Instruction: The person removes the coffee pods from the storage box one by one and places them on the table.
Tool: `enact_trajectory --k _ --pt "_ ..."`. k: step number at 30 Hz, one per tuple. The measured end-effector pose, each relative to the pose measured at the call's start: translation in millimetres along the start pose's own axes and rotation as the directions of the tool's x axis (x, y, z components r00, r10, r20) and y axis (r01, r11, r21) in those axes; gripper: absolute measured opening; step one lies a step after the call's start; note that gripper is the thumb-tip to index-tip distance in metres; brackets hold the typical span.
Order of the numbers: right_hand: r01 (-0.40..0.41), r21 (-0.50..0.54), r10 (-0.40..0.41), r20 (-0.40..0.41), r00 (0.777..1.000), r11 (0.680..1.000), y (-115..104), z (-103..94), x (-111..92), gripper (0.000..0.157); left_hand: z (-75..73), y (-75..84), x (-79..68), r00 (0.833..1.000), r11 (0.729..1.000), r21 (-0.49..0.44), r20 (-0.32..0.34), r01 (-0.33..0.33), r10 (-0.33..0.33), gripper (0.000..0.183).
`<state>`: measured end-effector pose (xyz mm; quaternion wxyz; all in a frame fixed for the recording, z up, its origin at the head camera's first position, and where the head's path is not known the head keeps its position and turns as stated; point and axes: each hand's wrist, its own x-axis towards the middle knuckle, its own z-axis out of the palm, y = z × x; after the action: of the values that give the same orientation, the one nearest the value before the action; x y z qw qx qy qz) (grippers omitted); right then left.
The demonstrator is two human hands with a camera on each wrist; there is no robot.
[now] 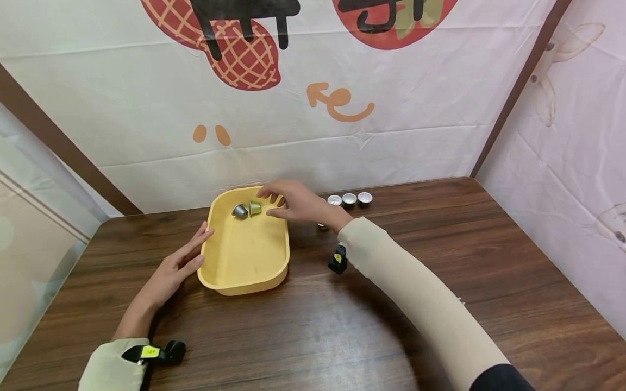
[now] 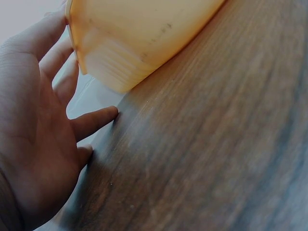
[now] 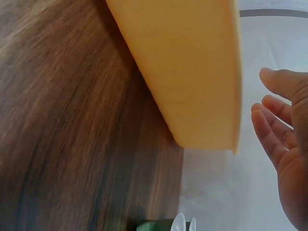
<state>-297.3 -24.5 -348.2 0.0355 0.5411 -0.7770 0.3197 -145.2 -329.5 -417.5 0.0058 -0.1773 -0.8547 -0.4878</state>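
Note:
A yellow plastic tray (image 1: 244, 255) stands on the table, with a grey coffee capsule (image 1: 239, 211) and a green coffee capsule (image 1: 255, 208) lying near its far end. My left hand (image 1: 171, 274) rests its fingers against the tray's left rim; in the left wrist view the fingers are spread, some at the rim and some down at the table. Over the tray's far right edge hovers my right hand (image 1: 298, 202), thumb and fingers apart with nothing between them. The right wrist view shows this hand (image 3: 288, 125) beyond the tray's wall (image 3: 192, 72).
Right of the tray, several coffee capsules (image 1: 349, 200) stand lid up on the dark wooden table (image 1: 332, 326), partly hidden behind the right hand and wrist. A printed white cloth (image 1: 293, 152) hangs behind the table's far edge.

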Motion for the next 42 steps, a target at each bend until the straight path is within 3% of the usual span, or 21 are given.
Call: enact_trajectory --k 8,16,21,36,42 --pt "-0.070 -0.016 0.071 0.099 0.993 0.997 5.0 10.9 17.7 0.036 0.0 -1.6 -0.5 1.000 1.000 -0.014 0.002 0.001 -0.001 0.054" --pt "-0.012 -0.127 0.035 0.181 0.983 0.992 11.4 20.0 36.7 0.035 -1.1 -1.5 1.2 1.000 1.000 -0.012 0.004 0.012 -0.012 0.053" --pt "-0.010 -0.228 0.062 0.224 0.973 0.974 13.6 24.9 45.2 0.036 -1.5 -2.4 2.1 1.000 1.000 -0.023 0.008 -0.012 0.012 0.054" --pt "-0.144 -0.341 0.260 0.325 0.909 0.929 6.8 35.8 60.4 0.041 -1.2 -6.3 1.5 1.000 1.000 -0.004 0.008 -0.014 0.014 0.054" --pt "-0.138 -0.359 0.266 0.338 0.903 0.923 6.5 39.9 63.2 0.039 -2.2 -5.8 1.8 1.000 1.000 -0.012 0.004 -0.011 0.011 0.054"
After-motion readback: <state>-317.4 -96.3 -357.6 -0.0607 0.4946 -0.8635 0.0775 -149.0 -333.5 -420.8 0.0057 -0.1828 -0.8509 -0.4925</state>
